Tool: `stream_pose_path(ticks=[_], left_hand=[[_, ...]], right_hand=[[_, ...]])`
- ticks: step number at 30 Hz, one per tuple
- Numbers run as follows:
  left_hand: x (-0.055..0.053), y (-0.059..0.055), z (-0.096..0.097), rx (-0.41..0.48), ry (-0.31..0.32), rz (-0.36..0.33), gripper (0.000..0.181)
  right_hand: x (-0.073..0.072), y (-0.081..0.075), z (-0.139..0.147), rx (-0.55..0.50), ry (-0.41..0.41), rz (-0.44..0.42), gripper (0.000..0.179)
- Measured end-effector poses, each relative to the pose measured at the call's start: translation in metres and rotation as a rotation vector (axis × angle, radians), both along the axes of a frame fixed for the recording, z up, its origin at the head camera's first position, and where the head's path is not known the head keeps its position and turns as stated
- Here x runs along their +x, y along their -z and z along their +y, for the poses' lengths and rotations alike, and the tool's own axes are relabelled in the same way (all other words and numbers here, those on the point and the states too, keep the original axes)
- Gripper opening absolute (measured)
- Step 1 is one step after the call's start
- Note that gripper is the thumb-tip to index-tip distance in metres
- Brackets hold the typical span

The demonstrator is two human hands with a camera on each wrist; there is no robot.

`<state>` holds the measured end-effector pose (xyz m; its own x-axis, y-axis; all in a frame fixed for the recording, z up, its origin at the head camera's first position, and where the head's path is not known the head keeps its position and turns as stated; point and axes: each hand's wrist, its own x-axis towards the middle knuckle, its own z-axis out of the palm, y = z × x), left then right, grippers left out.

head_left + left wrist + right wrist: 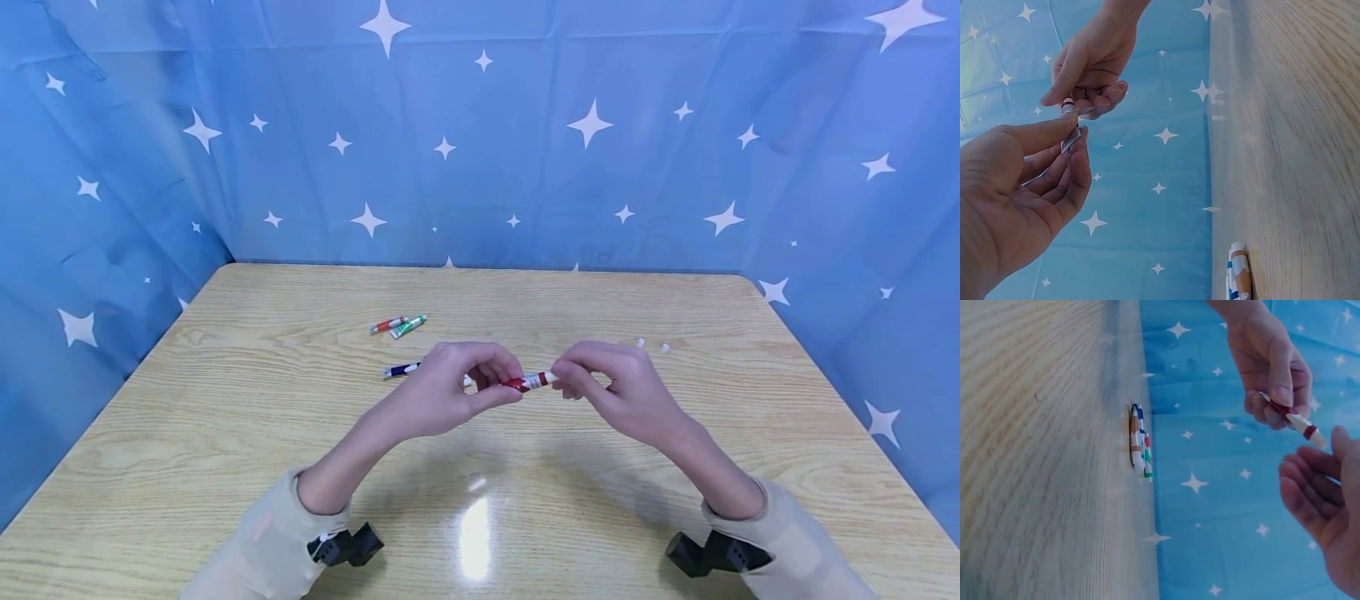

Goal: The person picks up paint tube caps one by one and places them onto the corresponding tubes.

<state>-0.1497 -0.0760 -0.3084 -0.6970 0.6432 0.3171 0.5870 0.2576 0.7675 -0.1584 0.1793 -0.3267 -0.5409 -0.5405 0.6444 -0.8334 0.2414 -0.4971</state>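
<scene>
A small dark red paint tube (pixel 513 384) with a white cap end (pixel 550 377) is held above the table. My left hand (pixel 450 392) pinches its body between thumb and fingers, covering the rear part. At the cap end is my right hand (pixel 630 393), its thumb and fingers loosely bent around that end. In the right wrist view a small gap shows between the white cap (pixel 1317 439) and the right thumb (pixel 1340 440), so the fingers do not grip it.
Further back lie an orange-red tube (pixel 387 326) and a green tube (pixel 409 326). A dark blue tube (pixel 400 370) lies behind my left hand, beside a brown tube (pixel 1242 275). Two small white pieces (pixel 641 342) rest at the back right. A starry blue curtain (pixel 480 167) borders the table.
</scene>
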Motion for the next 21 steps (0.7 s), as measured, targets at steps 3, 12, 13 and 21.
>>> stream_pose_path(ticks=[3, 12, 13, 21], left_hand=[[-0.0010, 0.0007, -0.0007, 0.004, -0.011, -0.005, 0.007], [-0.0042, 0.0027, -0.0031, -0.002, -0.044, -0.027, 0.008], [-0.0042, 0.0026, -0.0031, -0.002, -0.044, -0.028, 0.008], [-0.0048, 0.0040, -0.0023, 0.005, -0.036, -0.028, 0.009]], right_hand=[[-0.0002, -0.0014, 0.0023, 0.020, 0.002, -0.011, 0.011], [-0.0023, -0.0068, 0.0048, 0.028, -0.051, 0.041, 0.017], [-0.0023, -0.0065, 0.0046, 0.025, -0.053, 0.045, 0.016], [-0.0009, -0.0052, 0.0021, 0.034, -0.026, 0.042, 0.028]])
